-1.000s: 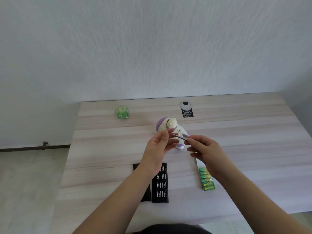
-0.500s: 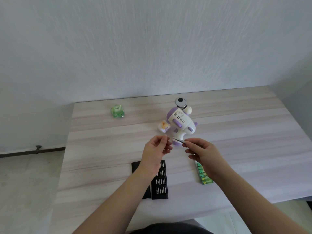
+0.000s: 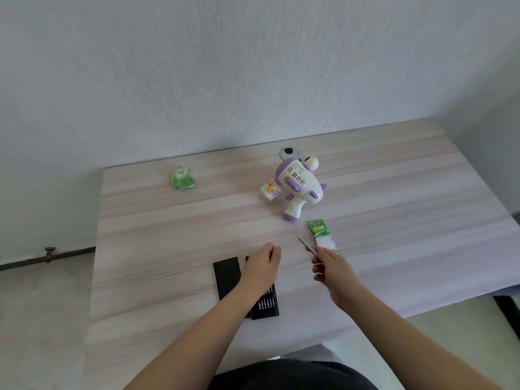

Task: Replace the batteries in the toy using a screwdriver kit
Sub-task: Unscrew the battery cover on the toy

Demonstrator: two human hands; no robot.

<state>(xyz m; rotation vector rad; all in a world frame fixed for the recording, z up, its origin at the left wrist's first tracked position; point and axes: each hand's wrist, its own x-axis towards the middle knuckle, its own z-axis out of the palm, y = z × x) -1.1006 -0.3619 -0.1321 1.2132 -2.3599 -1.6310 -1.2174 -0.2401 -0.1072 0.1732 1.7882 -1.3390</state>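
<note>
White wall; pale wood table (image 3: 157,249).
Toy (image 3: 298,184): on its side, far centre, half hiding a black disc (image 3: 288,152).
Batteries (image 3: 320,235): green pack beside my right hand (image 3: 332,267), near end hidden.
Screwdriver (image 3: 305,244): pinched in my right fingers, handle hidden.
Bit case (image 3: 264,302): largely under my left hand (image 3: 263,267), whose fingers curl; contents unseen.
Green packet (image 3: 182,178): far left, label unreadable.

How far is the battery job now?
Early stage. Done: the bit case lies open. In hand: the right hand holds the screwdriver; the left hand hovers over the case. Left: the toy lies untouched, the batteries still packed.
</note>
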